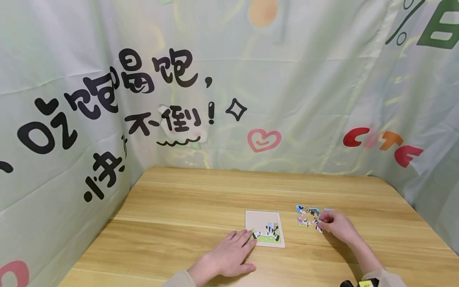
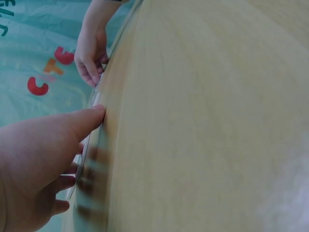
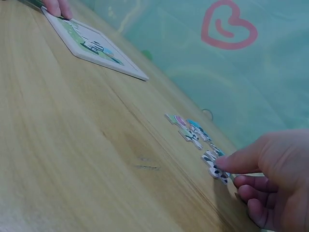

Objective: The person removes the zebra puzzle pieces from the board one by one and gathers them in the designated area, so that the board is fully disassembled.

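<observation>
A square puzzle tray lies flat on the table, its lower part filled with pieces showing zebra stripes and green grass. My left hand rests with fingers spread, fingertips on the tray's left lower corner. To the right of the tray my right hand pinches a black-and-white puzzle piece between thumb and fingers, low at the table. Close by lie several loose puzzle pieces in two rough rows. One blue-edged piece is partly hidden behind the right hand.
The wooden table reaches back to a printed cloth curtain that encloses its far side and both flanks. A dark object with a yellow label shows at the right wrist, by the bottom edge of the head view.
</observation>
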### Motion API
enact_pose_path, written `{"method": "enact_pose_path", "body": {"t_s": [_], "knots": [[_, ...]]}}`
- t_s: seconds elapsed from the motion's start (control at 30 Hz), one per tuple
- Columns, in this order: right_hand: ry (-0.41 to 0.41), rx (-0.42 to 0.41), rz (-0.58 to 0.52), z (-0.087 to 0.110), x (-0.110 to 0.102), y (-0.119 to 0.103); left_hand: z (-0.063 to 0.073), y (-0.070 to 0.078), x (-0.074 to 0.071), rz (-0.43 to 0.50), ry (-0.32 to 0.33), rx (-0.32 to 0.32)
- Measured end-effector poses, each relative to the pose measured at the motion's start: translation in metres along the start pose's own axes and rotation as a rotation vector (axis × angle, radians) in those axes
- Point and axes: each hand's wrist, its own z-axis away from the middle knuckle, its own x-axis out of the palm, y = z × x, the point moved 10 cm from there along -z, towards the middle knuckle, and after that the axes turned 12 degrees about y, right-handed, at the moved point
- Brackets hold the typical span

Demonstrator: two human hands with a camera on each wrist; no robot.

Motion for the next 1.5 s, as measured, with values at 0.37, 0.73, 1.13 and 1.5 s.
{"method": "enact_pose_path", "body": {"t_s": [0.37, 0.73, 1.13, 1.5], "knots": [[0.002, -0.001, -0.147, 0.0, 0.006, -0.027, -0.001, -0.001, 0.002, 0.017, 0.001, 0.0], [-0.103, -0.08, -0.265, 0.006, 0.049, -0.086, -0.001, 0.0, 0.002, 0.006, 0.016, 0.008], [-0.15, -0.229, -0.166, 0.017, 0.078, -0.115, -0.002, 0.002, 0.002, -0.011, 0.026, 0.007], [-0.154, -0.246, -0.08, 0.018, 0.078, -0.119, -0.024, 0.034, 0.004, -0.081, -0.035, 0.1]]}}
